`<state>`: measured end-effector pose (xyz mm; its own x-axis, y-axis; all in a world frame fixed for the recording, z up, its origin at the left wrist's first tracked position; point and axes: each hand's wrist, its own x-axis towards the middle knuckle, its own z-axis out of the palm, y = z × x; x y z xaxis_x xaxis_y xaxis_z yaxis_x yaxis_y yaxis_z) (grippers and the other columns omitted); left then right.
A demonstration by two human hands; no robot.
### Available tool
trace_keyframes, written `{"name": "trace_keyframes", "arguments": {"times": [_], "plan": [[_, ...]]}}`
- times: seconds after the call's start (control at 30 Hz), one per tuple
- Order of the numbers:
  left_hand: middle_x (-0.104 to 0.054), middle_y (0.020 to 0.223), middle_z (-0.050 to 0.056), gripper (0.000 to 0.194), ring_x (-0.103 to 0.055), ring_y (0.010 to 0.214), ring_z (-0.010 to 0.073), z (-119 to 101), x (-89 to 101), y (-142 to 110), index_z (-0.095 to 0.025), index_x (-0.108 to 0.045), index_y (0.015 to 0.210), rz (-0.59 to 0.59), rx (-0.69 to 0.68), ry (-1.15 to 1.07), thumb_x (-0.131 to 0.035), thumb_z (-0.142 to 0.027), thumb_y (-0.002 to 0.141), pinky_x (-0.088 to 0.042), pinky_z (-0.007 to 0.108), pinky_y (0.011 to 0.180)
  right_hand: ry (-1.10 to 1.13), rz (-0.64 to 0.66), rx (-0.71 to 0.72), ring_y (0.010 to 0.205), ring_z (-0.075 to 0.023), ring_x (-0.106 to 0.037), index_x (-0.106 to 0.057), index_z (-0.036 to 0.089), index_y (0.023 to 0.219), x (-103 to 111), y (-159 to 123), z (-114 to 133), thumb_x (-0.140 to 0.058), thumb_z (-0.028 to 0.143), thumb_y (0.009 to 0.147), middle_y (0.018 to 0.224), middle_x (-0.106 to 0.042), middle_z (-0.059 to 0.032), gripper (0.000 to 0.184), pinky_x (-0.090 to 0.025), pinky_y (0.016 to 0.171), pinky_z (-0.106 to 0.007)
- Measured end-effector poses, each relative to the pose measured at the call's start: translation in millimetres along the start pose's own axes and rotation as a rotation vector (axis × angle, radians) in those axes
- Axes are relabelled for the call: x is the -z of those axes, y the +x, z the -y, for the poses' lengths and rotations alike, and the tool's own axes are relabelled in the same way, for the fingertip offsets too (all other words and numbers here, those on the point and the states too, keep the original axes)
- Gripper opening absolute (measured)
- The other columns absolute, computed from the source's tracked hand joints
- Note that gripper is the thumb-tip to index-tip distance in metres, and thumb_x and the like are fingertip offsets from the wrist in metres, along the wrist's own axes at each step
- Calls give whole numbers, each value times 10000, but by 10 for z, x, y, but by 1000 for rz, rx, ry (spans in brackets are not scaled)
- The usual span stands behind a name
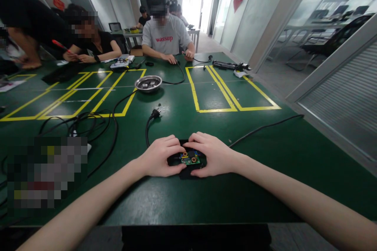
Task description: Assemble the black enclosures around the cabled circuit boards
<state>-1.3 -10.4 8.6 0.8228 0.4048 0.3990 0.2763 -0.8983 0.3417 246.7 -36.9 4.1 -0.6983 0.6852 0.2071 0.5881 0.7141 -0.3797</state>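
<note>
A small black box (188,160) with its inside showing, a green circuit board with two copper coils, lies on the green table near the front edge. My left hand (160,157) grips its left side with curled fingers. My right hand (212,155) grips its right side the same way. Both thumbs rest beside the board. A black cable runs from under my right hand toward the right, and a black cord with a plug (155,113) lies just behind the box.
A steel bowl (148,82) with metal parts stands mid-table. Loops of black cable (85,123) lie at the left. Yellow tape lines (219,94) mark the green table (265,164). Two people sit at the far side, with tools (229,65) near the right rear.
</note>
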Motion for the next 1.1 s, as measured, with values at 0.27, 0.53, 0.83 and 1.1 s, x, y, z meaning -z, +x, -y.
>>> {"name": "trace_keyframes", "arguments": {"times": [0.27,0.53,0.83,1.1], "plan": [[-727,843,39,238,-676,696,161,18,-31,-41,-185,-721,1089,9,139,-47,-639,-344,931,-524,260,650,-17,-11,-34,1162,-351,-564,-622,172,1412,34,-29,-67,-908,606,620,1289,-609,-159,947,-480,1007,-533],[-744,876,22,275,-691,680,142,85,-44,-71,-202,-721,1150,42,166,15,-684,-374,940,-494,232,614,-5,-53,-101,1195,-358,-555,-646,222,1313,-35,-13,-12,-873,530,720,1296,-617,-150,706,-470,998,-526],[-728,848,25,324,-681,645,139,138,-1,-71,-194,-727,1188,88,110,75,-656,-438,989,-451,226,571,-29,-138,-189,1252,-388,-532,-631,220,1257,-136,1,57,-853,530,738,1338,-605,-160,644,-452,1022,-568],[-743,832,23,327,-679,652,134,195,19,-82,-179,-732,1174,112,105,31,-667,-448,1000,-432,222,587,-48,-171,-253,1111,-337,-564,-633,179,1189,-167,2,126,-868,506,732,1222,-621,-146,609,-492,935,-498]]}}
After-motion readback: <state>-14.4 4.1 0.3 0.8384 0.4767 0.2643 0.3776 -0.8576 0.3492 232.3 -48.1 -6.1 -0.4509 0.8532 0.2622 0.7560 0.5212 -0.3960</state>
